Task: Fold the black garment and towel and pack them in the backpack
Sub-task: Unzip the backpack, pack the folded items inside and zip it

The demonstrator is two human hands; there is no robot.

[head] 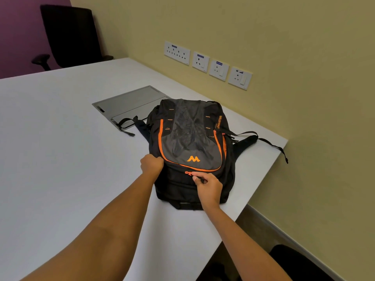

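One backpack (190, 138) lies flat on the white table (60, 138), front face up. It is black with a grey printed front panel, orange zip lines curving down both edges of that panel, and an orange peaked logo (193, 158) near the panel's lower end. The left hand (151, 164) has its fingers curled onto the bag's fabric at the corner where the orange zip line bends. The right hand (210, 188) pinches a dark zipper pull (199, 178) narrowly between thumb and forefinger. The logo sits just beyond the pinch and between the two hands, and a short stretch of orange zip teeth (188, 173) runs from the pinch toward the left hand. The bag's near end rests just under the right wrist. Two shoulder straps (246, 138) spread out from under the bag, one to either side beyond the hands, the right one reaching the table's edge. Farther past the grip, behind the bag's far end, one grey hatch panel (129, 102) is set flush in the tabletop. On the wall beyond and to the right of the pinch are four white socket plates (177, 52) in a row. One black office chair (71, 35) stands well beyond the left hand at the table's far side.
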